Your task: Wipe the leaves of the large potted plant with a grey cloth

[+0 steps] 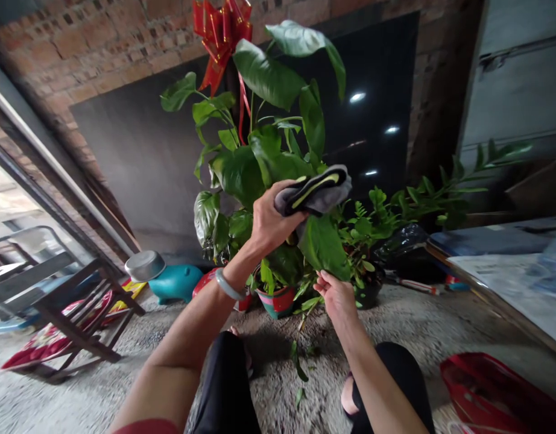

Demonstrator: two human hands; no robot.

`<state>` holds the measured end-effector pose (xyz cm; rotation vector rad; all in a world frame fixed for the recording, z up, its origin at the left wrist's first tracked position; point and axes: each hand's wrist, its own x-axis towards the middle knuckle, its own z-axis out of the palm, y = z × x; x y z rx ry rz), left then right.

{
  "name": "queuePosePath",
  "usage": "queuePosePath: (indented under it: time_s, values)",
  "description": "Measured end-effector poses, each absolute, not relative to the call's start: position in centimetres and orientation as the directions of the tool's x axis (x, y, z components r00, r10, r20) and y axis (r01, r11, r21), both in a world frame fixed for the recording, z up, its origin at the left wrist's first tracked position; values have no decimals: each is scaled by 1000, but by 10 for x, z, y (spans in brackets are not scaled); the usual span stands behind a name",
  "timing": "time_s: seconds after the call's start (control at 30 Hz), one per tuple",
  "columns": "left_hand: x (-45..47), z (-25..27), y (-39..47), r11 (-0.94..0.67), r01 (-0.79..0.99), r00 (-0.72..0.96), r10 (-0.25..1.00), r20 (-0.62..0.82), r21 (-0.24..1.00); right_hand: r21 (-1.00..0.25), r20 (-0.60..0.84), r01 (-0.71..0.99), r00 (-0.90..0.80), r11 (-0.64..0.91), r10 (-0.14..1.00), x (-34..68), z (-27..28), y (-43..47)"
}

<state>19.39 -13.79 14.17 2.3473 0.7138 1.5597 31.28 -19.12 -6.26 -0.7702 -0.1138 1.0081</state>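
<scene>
A person's left hand (272,218), wearing a pale bangle (228,286), grips a folded grey cloth (325,191) at the upper end of a broad green leaf (325,246), whose lower tip the right hand (339,295) pinches, on a bushy plant (242,175) potted on the rough floor (169,343) ahead, a red bow (221,39) beside its top.

I count one folded cloth (333,193), one red bow (221,36), one pale bangle (227,286), one metal bowl (145,266), one teal pig-shaped container (175,283), one table (477,288) and three bright reflections (357,96)
</scene>
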Motion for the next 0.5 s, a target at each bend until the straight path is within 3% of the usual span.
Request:
queuePosePath:
  time_s: [0.07,0.13,0.23,0.3,0.37,0.5]
  values:
    - [204,130,-129,-817,376,332,559,760,436,-629,-249,-718,551,300,797,312,-62,-193]
    - [205,111,-125,-754,455,432,652,623,473,-630,-252,-718,550,296,796,315,-63,-194]
    - [194,96,-131,-709,408,553,693,462,574,-636,-260,-715,552,289,792,321,-65,-195]
    - [186,103,-137,-735,282,540,653,531,617,-640,-261,-711,558,292,788,324,-65,-195]
    - [185,118,-139,-790,190,448,598,665,582,-643,-254,-705,564,299,785,324,-65,-194]
    - [201,132,-128,-866,219,278,497,822,450,-650,-235,-695,568,307,789,321,-66,-192]
